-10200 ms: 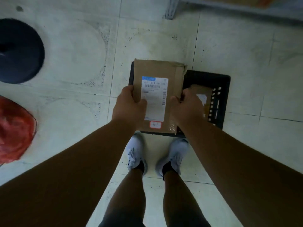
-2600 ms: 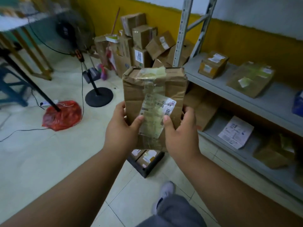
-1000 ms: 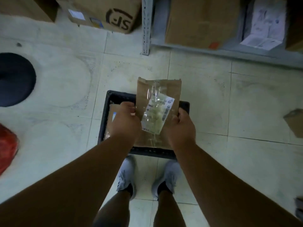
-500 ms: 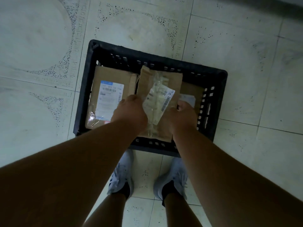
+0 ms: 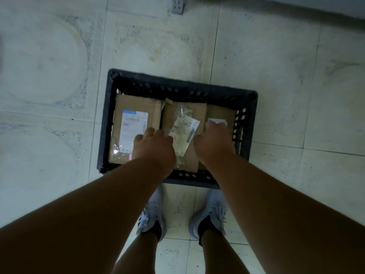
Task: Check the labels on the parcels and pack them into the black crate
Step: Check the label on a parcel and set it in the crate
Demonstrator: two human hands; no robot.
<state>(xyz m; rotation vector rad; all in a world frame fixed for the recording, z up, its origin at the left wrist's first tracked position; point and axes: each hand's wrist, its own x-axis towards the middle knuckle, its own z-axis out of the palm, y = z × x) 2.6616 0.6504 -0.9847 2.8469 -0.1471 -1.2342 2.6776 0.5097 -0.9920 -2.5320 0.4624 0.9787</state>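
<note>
Two pale shoes (image 5: pixel 152 218) stand on the tiled floor (image 5: pixel 276 86) at the bottom centre of the frame, toes just short of the black crate (image 5: pixel 106 119). Above them both bare arms reach down into the crate. At centre frame the left hand (image 5: pixel 155 148) and right hand (image 5: pixel 214 143) sit on either side of the middle parcel (image 5: pixel 186 115), a brown cardboard packet with a crinkled taped label, and their fingers curl over its two edges as it lies in the crate. Left of it, a larger parcel with a blue-topped label (image 5: pixel 136 115) lies flat against the crate's left wall. A third parcel (image 5: pixel 221 113) shows at the right, partly hidden behind the right hand. Farther up, a grey shelf foot (image 5: pixel 177 5) meets the floor at the top edge.
</note>
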